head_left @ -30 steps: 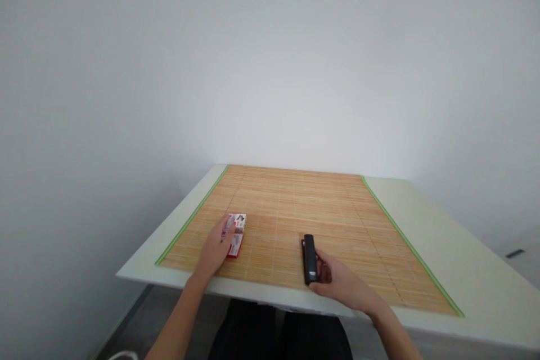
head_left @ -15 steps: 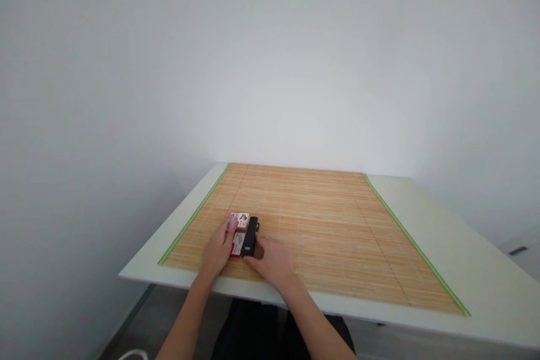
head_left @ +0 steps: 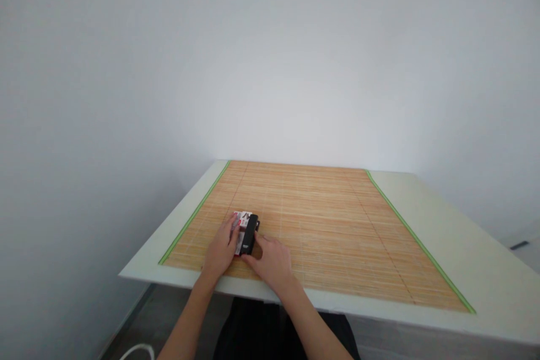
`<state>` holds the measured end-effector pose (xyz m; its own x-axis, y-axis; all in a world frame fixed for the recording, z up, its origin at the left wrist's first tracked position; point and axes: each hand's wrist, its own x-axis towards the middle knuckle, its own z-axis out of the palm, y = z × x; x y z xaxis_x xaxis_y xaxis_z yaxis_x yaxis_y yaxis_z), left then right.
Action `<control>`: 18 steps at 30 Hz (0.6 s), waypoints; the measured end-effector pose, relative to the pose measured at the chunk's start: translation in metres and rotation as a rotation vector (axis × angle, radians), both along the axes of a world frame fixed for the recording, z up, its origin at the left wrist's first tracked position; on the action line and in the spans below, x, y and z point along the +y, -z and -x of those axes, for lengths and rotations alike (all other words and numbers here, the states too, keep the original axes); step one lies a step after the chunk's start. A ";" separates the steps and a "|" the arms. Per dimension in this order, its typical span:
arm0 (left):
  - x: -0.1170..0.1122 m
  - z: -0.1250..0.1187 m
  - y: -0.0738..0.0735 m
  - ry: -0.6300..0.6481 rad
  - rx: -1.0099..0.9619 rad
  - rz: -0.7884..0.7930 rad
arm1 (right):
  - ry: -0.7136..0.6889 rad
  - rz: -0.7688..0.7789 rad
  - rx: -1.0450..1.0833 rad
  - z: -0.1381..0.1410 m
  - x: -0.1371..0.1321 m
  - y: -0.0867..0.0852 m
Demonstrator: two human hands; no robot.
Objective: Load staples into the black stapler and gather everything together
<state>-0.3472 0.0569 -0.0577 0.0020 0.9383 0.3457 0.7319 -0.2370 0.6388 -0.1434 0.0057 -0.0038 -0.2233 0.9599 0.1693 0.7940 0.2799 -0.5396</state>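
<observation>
A black stapler [head_left: 249,234] lies lengthwise on the bamboo mat [head_left: 320,225], near the table's front edge. My right hand [head_left: 272,261] pinches it from the right, the thumb at its near end and a finger farther up its side. Directly to its left are two small red-and-white boxes, a far box [head_left: 243,217] with a dark printed picture and a near box [head_left: 240,242]. My left hand [head_left: 221,247] curls over their left side with its fingers and thumb on them, hiding much of both.
The mat has green edging [head_left: 422,242] and covers most of a white table [head_left: 442,225]. A pale wall [head_left: 295,67] rises behind. Below the front edge, my dark-clothed legs [head_left: 253,329] and a white loop [head_left: 141,349] on the floor show.
The stapler has come slightly left and now covers part of the boxes' right side. Both hands stay around the group; the left has edged right, and the view has shifted a little.
</observation>
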 end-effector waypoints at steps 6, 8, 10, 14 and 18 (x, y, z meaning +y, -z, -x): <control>-0.001 -0.003 0.002 0.024 0.018 -0.005 | 0.004 0.022 0.012 -0.002 0.001 0.000; -0.002 -0.004 0.001 0.023 0.026 -0.013 | 0.007 0.034 0.008 -0.002 0.001 0.001; -0.004 -0.005 -0.001 0.024 0.039 -0.021 | 0.006 0.041 0.006 -0.003 0.001 0.001; -0.007 -0.007 -0.003 0.018 0.046 -0.023 | -0.006 0.035 0.003 -0.004 0.001 0.001; -0.008 -0.007 -0.004 0.017 0.036 -0.024 | -0.019 0.011 0.010 -0.004 0.001 0.003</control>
<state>-0.3407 0.0491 -0.0536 0.0310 0.9295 0.3676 0.7500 -0.2647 0.6061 -0.1389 0.0067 -0.0064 -0.2401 0.9572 0.1614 0.7830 0.2892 -0.5506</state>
